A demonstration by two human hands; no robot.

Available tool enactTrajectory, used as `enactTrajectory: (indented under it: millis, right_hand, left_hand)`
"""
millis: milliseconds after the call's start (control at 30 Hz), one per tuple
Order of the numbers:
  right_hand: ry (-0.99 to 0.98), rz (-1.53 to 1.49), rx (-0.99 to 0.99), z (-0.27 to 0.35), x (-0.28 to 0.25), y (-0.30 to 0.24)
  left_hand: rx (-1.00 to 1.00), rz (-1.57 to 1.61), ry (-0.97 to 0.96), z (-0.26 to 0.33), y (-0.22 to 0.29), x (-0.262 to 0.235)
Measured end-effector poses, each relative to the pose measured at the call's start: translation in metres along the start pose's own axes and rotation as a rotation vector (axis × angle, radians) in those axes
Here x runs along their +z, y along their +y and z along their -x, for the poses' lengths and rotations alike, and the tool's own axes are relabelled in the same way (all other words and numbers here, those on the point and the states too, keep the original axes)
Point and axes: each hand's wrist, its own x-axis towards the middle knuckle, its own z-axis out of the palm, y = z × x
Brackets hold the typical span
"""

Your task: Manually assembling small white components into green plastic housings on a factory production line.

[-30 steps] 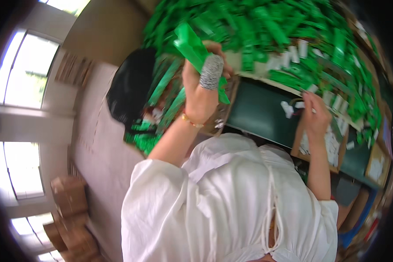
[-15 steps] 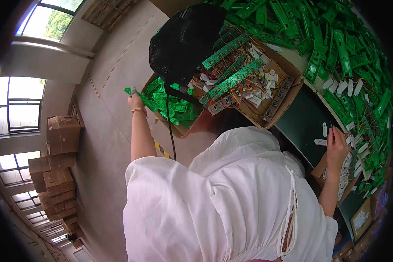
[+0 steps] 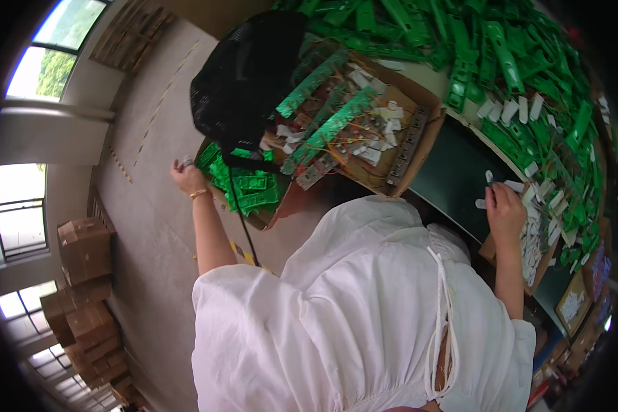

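My left hand [image 3: 187, 177] reaches out over the floor to the far corner of a low cardboard box [image 3: 290, 203] filled with flat green plastic parts [image 3: 248, 187]. One fingertip is taped grey, a thin bracelet sits on the wrist, and no green part shows in the hand. My right hand [image 3: 505, 208] lies on the dark green table mat [image 3: 453, 172], with its fingertips pinching a small white part [image 3: 491, 178]. More white parts lie just beside it. My white garment fills the lower middle.
An open cardboard box [image 3: 419, 147] holds long green circuit strips and white connectors. A black bag [image 3: 247, 75] lies behind it. Several green plastic housings [image 3: 508, 55] are heaped across the table, and a tray of white parts [image 3: 537, 237] stands on the right. Brown cartons [image 3: 82, 250] are stacked by the windows.
My left hand carried a green part down from the table pile to the floor box, and it no longer holds it. My right hand has slid a little further along the mat.
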Motion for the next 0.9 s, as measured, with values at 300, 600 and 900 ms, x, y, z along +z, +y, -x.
enactTrajectory:
  millis: [300, 600, 900]
  right_hand:
    - [-0.079, 0.044, 0.106, 0.022, 0.020, -0.002]
    - [-0.033, -0.276, 0.374, 0.028, 0.003, 0.019]
    - [-0.261, 0.082, 0.156, -0.008, 0.021, 0.030]
  left_hand:
    - [0.814, 0.521, -0.969, 0.174, 0.371, 0.058]
    - [2.013, -0.318, -0.806, 0.320, 0.356, 0.248]
    - [2.352, -0.270, -0.767, 0.298, 0.379, 0.286]
